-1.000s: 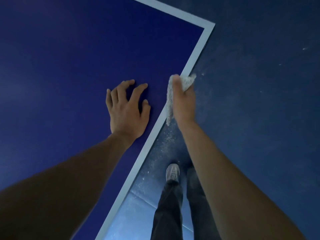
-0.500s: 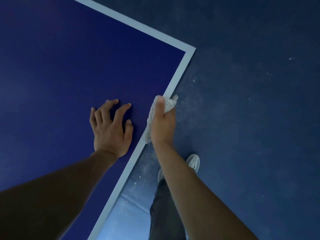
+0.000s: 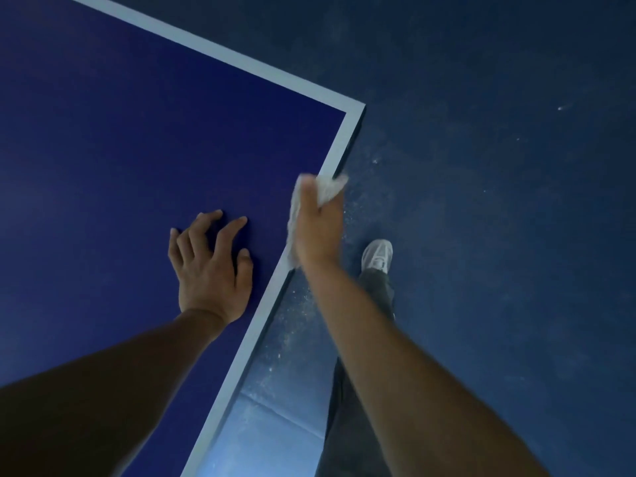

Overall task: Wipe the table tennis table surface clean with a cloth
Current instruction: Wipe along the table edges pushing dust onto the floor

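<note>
One cloth (image 3: 329, 189), two hands and one shoe (image 3: 378, 254) appear. The dark blue surface (image 3: 137, 149) carries a white border line (image 3: 220, 51) that turns at its far right corner; beside it lies a dark, dust-speckled floor (image 3: 481, 235). The left hand (image 3: 210, 270) rests palm-down near the right edge, fingers (image 3: 234, 229) spread and arched, tips touching the surface. The right hand (image 3: 318, 232), thumb uppermost, grips the pale cloth against the right edge, short of the corner; its fingers are hidden behind the cloth.
</note>
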